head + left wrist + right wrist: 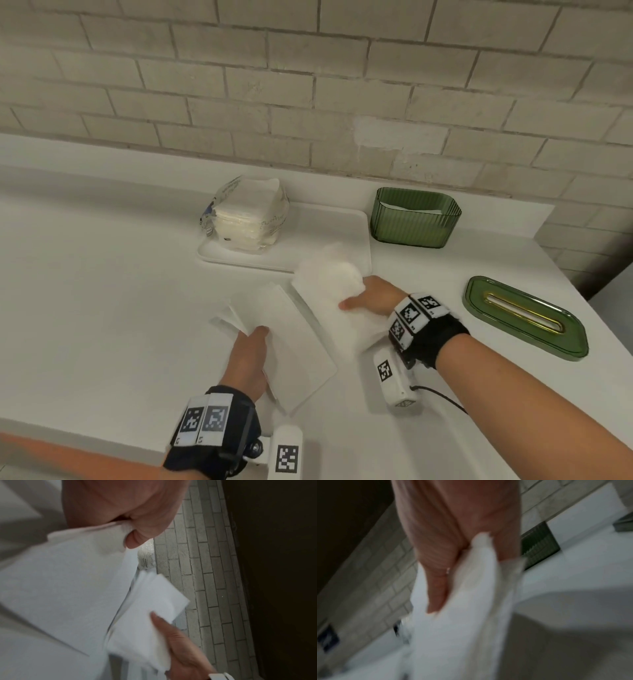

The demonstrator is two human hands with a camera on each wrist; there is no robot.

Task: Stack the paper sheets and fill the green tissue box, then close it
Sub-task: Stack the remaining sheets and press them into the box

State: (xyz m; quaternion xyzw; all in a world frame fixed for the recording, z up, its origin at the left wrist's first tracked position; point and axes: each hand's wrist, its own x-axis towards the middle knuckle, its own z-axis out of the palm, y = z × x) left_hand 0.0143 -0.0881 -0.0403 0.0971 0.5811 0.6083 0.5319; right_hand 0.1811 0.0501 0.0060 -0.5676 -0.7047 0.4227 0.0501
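My left hand grips a fanned bunch of white paper sheets low over the counter; in the left wrist view its thumb pinches the sheets. Just to the right, my right hand holds a second, blurred wad of white sheets, thumb on top; its fingers wrap the paper in the right wrist view. The green ribbed tissue box stands uncovered at the back right with some white paper inside. Its green lid with a gold slot lies flat at the right.
A white tray at the back centre carries a plastic-wrapped pack of tissues. A brick wall runs behind the white counter. The counter's right edge drops off just beyond the lid.
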